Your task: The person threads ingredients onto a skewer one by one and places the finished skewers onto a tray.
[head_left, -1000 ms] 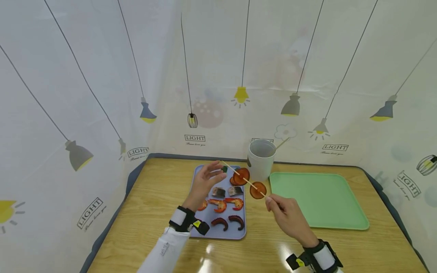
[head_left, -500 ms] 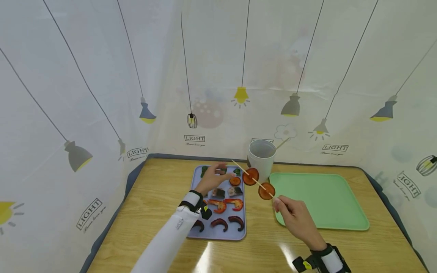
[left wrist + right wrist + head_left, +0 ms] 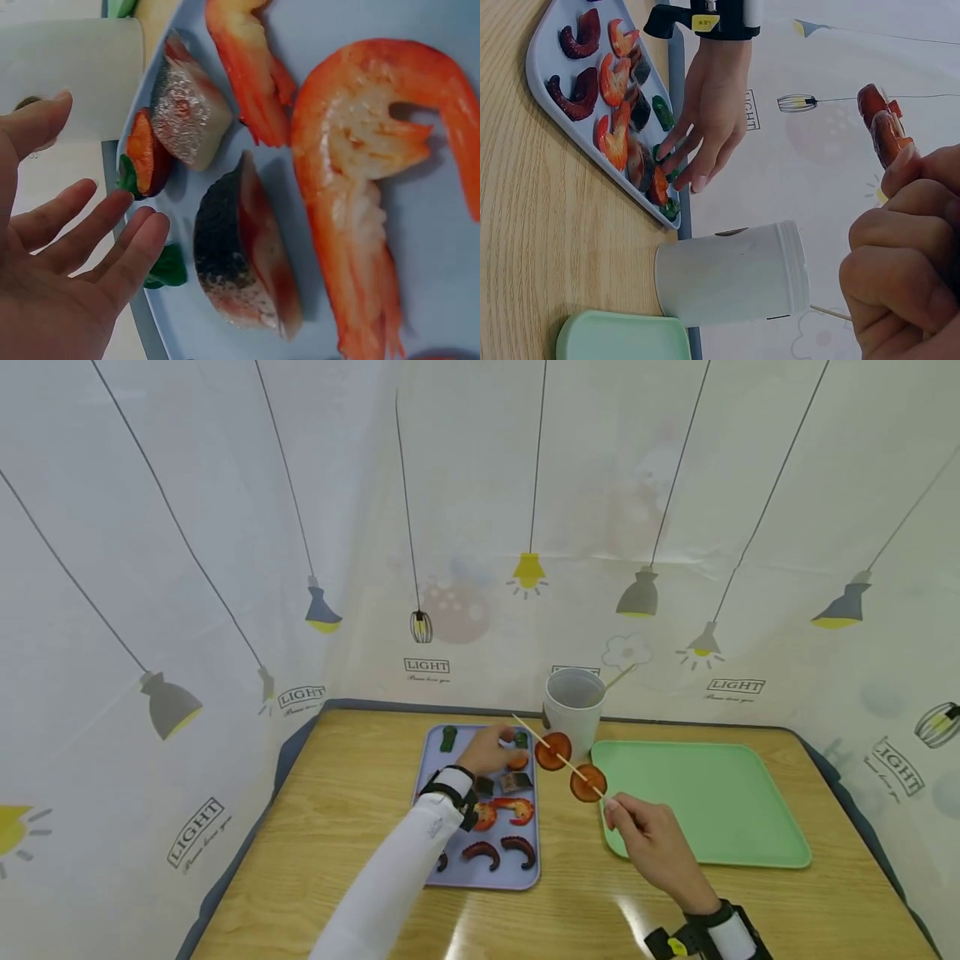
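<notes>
My right hand [image 3: 656, 847] grips the lower end of a wooden skewer [image 3: 528, 729], which slants up to the left. Two round orange slices [image 3: 552, 752] with dark rims, like carrot, are threaded on it, slightly apart. My left hand [image 3: 487, 749] reaches over the far right part of a lavender tray [image 3: 480, 878]. Its fingers are spread in the left wrist view, near another orange slice [image 3: 146, 157] lying beside a fish chunk [image 3: 187, 112]. Green vegetable pieces [image 3: 166, 268] lie along the tray's far edge, partly behind my fingers.
Shrimp [image 3: 517, 810] and dark red tentacle pieces [image 3: 517, 850] lie in rows on the tray's nearer half. A white bucket [image 3: 573, 714] stands behind the skewer, a stick showing at its right side. A green tray [image 3: 697, 802] sits on the right of the wooden table.
My right hand has moved slightly right with the skewer, off the tray's edge. My left hand has left the skewer's tip and come over the orange slice on the tray.
</notes>
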### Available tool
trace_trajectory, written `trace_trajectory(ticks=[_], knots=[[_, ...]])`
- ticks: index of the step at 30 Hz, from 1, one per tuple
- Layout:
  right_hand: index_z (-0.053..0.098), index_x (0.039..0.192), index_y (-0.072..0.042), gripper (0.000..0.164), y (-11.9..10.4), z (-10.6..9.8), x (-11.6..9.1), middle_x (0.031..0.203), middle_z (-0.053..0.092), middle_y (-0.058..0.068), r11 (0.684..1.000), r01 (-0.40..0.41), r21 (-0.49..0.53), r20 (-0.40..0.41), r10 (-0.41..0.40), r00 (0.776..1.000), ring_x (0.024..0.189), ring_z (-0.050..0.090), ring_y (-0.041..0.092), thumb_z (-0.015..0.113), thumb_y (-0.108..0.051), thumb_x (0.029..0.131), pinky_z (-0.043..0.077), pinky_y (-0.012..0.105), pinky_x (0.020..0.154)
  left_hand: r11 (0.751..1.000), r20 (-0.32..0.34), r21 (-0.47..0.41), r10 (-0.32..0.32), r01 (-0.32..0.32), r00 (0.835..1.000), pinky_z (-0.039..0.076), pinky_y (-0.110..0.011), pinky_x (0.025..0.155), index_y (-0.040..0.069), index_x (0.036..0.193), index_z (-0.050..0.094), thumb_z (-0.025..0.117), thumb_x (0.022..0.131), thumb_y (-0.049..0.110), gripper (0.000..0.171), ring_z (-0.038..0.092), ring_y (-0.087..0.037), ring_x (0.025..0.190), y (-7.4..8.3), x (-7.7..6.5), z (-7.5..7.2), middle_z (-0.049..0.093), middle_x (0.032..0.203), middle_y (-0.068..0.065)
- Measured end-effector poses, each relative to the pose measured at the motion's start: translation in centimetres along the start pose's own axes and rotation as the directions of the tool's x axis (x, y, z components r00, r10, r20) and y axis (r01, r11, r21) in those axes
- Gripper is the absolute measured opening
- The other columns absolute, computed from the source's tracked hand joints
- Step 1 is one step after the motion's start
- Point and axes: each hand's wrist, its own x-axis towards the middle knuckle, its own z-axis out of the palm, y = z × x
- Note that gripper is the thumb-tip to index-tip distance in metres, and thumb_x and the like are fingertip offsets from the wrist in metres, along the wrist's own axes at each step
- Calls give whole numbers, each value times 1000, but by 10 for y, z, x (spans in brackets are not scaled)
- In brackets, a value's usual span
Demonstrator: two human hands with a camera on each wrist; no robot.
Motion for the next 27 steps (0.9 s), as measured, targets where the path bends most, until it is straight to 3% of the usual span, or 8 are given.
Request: trace_trajectory(ticks=[4, 10, 19, 27], knots=[[57, 78, -24, 34, -1, -1, -1, 55, 31, -11, 1000, 14, 8, -1, -14, 1000, 47, 25, -4, 52, -10, 108, 29, 18, 45, 995, -13, 99, 12, -10, 1000, 58, -43, 91, 2, 129, 65, 76, 93, 34, 49, 68, -28, 107, -7, 9, 7, 71, 120, -15], [57, 78, -24, 34, 2, -1, -2, 56, 30, -12, 1000, 0, 6, 1, 0, 1000, 47, 25, -4, 51, -11, 108, 29, 18, 46, 988, -54, 157, 20, -11, 998, 58, -37, 78, 1, 115, 70, 77, 91, 28, 36, 67, -23, 91, -12, 16, 15, 73, 104, -13], [57, 77, -24, 34, 2, -1, -2, 57, 30, -14, 1000, -20, 4, 3, 20, 1000, 48, 25, -4, 50, -14, 109, 28, 19, 46, 986, -66, 165, 0, 11, 998, 59, -38, 79, -3, 104, 75, 74, 92, 13, 20, 69, -26, 92, 0, 13, 15, 75, 102, -16], [57, 78, -23, 34, 3, -2, -2, 57, 29, -14, 999, -35, 3, 11, 35, 999, 48, 24, -4, 50, -14, 109, 28, 19, 45, 983, -98, 175, 69, -51, 993, 54, -28, 68, -2, 90, 78, 78, 83, 6, 11, 63, -20, 78, 7, 9, 15, 76, 89, -14]])
